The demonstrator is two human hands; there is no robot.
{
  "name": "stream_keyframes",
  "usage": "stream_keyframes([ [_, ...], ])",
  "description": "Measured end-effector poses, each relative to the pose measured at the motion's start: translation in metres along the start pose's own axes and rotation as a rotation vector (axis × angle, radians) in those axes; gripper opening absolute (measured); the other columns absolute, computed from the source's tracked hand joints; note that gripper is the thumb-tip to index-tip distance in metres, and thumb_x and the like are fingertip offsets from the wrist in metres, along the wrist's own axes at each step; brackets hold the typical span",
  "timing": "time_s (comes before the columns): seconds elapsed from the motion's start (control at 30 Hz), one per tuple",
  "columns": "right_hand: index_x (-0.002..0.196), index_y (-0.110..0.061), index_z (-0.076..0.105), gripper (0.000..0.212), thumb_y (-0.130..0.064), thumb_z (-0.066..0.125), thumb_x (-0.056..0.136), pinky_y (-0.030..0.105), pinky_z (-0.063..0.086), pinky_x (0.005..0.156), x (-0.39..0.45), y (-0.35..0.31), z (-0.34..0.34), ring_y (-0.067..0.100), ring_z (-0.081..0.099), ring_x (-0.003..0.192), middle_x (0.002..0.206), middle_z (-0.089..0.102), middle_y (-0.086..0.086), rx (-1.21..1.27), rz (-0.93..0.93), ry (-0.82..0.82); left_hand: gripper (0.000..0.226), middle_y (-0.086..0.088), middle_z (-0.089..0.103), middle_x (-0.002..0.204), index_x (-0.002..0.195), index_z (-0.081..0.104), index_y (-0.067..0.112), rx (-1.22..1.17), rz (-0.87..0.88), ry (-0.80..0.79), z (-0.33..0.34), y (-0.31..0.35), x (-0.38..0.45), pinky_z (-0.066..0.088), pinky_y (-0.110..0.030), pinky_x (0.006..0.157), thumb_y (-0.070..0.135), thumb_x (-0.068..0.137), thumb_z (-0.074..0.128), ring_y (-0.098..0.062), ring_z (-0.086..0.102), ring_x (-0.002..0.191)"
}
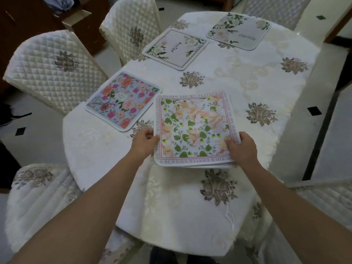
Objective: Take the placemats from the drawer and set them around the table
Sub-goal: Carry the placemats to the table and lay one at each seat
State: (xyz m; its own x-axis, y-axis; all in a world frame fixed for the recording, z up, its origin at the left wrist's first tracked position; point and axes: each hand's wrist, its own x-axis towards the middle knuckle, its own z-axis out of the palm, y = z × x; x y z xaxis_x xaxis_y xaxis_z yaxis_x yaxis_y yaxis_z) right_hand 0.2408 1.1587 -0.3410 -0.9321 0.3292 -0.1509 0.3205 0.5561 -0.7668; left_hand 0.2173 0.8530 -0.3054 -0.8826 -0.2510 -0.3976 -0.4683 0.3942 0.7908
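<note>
I hold a small stack of placemats just above the near middle of the table; the top one has peach flowers, green leaves and a lettered pink border. My left hand grips its left edge and my right hand grips its right near corner. Three placemats lie flat along the table's left side: a blue one with pink and orange flowers, a white one with pale roses and script, and a grey-white floral one at the far end.
The table wears a cream embroidered cloth. Quilted cream chairs stand at the left, far left and near left. A dark wooden cabinet with an open drawer is at the back left. Tiled floor runs along the right.
</note>
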Motion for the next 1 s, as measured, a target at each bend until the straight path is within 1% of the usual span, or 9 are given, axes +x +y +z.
stream_keyframes([
  [0.1,0.093,-0.010,0.060,0.023,-0.033,0.063,0.090,0.030,0.042,0.062,0.036,0.001,-0.003,0.023,0.059,0.072,0.082,0.063,0.004,0.009,0.031,0.052,0.013,-0.006,0.068,0.095,0.100,0.062,0.006,0.037,0.040,0.019,0.019,0.023,0.027,0.054,-0.027,0.066,0.016,0.092,0.063,-0.014,0.066,0.080],
  [0.13,0.094,-0.010,0.061,0.023,-0.033,0.063,0.090,0.031,0.043,0.063,0.048,0.001,-0.003,0.024,0.059,0.073,0.083,0.063,0.004,0.009,0.044,0.062,0.014,-0.006,0.068,0.095,0.100,0.062,0.006,0.051,0.053,0.026,0.025,0.030,0.035,0.053,-0.027,0.066,0.017,0.092,0.063,-0.015,0.066,0.080],
  [0.27,0.092,-0.011,0.060,0.021,-0.032,0.063,0.089,0.031,0.041,0.063,0.099,0.001,-0.002,0.025,0.058,0.073,0.080,0.061,0.002,-0.003,0.069,0.087,0.012,-0.005,0.067,0.092,0.096,0.060,0.008,0.088,0.072,0.043,0.050,0.049,0.070,0.056,-0.038,0.073,0.020,0.092,0.062,-0.023,0.067,0.085],
  [0.37,0.093,-0.010,0.063,0.021,-0.030,0.065,0.088,0.033,0.048,0.064,0.128,0.014,0.001,0.026,0.061,0.074,0.082,0.064,0.006,0.011,0.104,0.047,0.011,-0.006,0.067,0.091,0.094,0.059,0.009,0.099,0.054,0.030,0.067,0.053,0.091,0.057,-0.048,0.081,0.019,0.091,0.062,-0.025,0.068,0.085],
  [0.47,0.099,-0.014,0.067,0.024,-0.034,0.067,0.087,0.037,0.053,0.070,0.137,0.035,0.006,0.026,0.066,0.078,0.084,0.069,0.005,0.027,0.155,-0.009,0.017,-0.005,0.066,0.095,0.101,0.054,0.011,0.168,-0.015,-0.094,0.080,0.047,0.098,0.058,-0.046,0.079,0.014,0.089,0.066,-0.025,0.068,0.088],
  [0.53,0.098,-0.016,0.068,0.023,-0.036,0.066,0.087,0.035,0.052,0.068,0.138,0.043,0.009,0.024,0.066,0.075,0.080,0.069,0.003,0.031,0.142,-0.010,0.032,-0.004,0.064,0.100,0.112,0.049,0.014,0.214,-0.048,-0.181,0.087,0.037,0.096,0.058,-0.039,0.073,0.012,0.087,0.068,-0.024,0.067,0.089],
  [0.63,0.096,-0.015,0.067,0.022,-0.036,0.066,0.088,0.031,0.045,0.065,0.141,0.044,0.010,0.024,0.063,0.074,0.079,0.067,0.004,0.021,0.106,0.001,0.038,-0.003,0.065,0.102,0.116,0.045,0.019,0.225,-0.043,-0.177,0.092,0.029,0.097,0.057,-0.037,0.067,0.014,0.086,0.068,-0.023,0.067,0.086],
  [0.87,0.093,-0.020,0.065,0.014,-0.033,0.067,0.089,0.028,0.041,0.063,0.149,0.035,0.007,0.019,0.061,0.071,0.075,0.065,-0.002,0.049,0.081,0.002,0.039,0.003,0.065,0.100,0.115,0.044,0.024,0.243,-0.058,-0.159,0.096,0.028,0.107,0.058,-0.047,0.078,0.018,0.085,0.069,-0.024,0.067,0.090],
  [1.0,0.091,-0.020,0.065,0.012,-0.032,0.067,0.088,0.027,0.039,0.061,0.151,0.034,0.009,0.017,0.060,0.069,0.071,0.062,-0.007,0.052,0.088,0.001,0.039,0.008,0.062,0.097,0.115,0.042,0.025,0.244,-0.046,-0.153,0.099,0.027,0.108,0.058,-0.045,0.080,0.018,0.087,0.067,-0.023,0.066,0.092],
])
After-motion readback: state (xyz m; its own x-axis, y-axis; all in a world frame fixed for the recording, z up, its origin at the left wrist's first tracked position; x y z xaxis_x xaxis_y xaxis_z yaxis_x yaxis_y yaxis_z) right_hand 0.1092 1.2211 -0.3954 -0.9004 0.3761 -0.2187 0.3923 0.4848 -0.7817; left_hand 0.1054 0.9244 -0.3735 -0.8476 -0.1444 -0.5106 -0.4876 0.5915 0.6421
